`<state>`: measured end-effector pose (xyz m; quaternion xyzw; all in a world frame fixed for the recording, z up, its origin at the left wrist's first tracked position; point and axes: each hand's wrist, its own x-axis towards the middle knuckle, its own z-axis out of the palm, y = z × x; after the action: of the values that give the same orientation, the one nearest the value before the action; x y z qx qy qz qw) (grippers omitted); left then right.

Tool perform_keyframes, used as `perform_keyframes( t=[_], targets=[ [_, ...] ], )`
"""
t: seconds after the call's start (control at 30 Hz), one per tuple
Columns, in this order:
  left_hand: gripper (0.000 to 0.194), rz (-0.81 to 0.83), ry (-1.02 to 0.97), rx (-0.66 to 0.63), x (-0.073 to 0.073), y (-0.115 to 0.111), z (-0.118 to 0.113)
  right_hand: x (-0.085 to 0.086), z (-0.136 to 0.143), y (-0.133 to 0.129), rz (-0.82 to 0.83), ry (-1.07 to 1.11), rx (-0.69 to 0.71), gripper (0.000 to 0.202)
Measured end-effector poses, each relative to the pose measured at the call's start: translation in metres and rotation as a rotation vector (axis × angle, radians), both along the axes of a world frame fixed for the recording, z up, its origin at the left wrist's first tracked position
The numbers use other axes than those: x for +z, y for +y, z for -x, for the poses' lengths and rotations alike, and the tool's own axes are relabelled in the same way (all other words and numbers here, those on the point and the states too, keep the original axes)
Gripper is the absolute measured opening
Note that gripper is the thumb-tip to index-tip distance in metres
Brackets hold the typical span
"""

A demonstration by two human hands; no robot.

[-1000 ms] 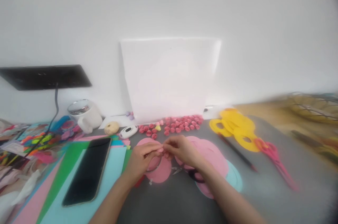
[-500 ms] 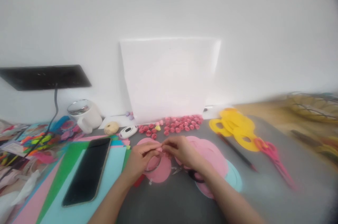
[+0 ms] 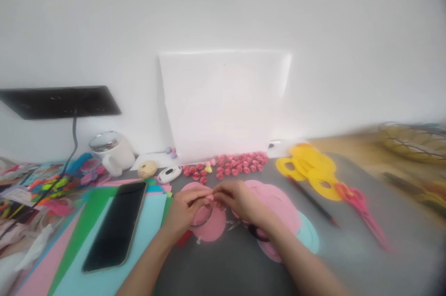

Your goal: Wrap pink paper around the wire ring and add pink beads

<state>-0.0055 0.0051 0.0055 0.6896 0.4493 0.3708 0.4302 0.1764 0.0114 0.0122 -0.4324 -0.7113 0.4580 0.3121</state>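
Observation:
My left hand [image 3: 181, 210] and my right hand [image 3: 243, 200] meet at the fingertips over the middle of the desk. Both are closed in a pinch on a small piece of pink paper [image 3: 210, 197], mostly covered by the fingers. Below them lie pink paper circles [image 3: 215, 227] with a dark ring [image 3: 204, 224] on top. Small scissors with a black handle [image 3: 258, 232] rest under my right wrist, partly hidden. Beside that wrist, more pink paper circles [image 3: 280, 205] overlap light blue ones [image 3: 309, 236]. Behind the hands sit several small rolled pink paper pieces [image 3: 240, 166].
At left a phone [image 3: 116, 226] lies on coloured sheets [image 3: 153, 221], near a white mug [image 3: 116, 154]. Yellow paper cut-outs [image 3: 310, 166], a dark pencil [image 3: 315, 203] and pink scissors [image 3: 365, 217] are at right. A white board [image 3: 225, 101] leans on the wall.
Almost nothing differs. Both hands stay pinched together at the same spot, with at most a slight shift of the fingers.

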Motion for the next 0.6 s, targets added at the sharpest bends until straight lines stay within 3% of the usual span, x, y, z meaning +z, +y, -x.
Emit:
perform_keyframes(
  t=[0.17,0.6],
  targets=[
    [0.019,-0.029,0.020,-0.006,-0.0004,0.0008,-0.0009,-0.0017,0.0014,-0.0007,-0.074,-0.025,0.008,0.022],
    [0.017,-0.003,-0.024,-0.055,0.0023,0.0019,0.0013,-0.0006,-0.0025,0.0030,0.153,0.112,0.053,0.021]
  ],
)
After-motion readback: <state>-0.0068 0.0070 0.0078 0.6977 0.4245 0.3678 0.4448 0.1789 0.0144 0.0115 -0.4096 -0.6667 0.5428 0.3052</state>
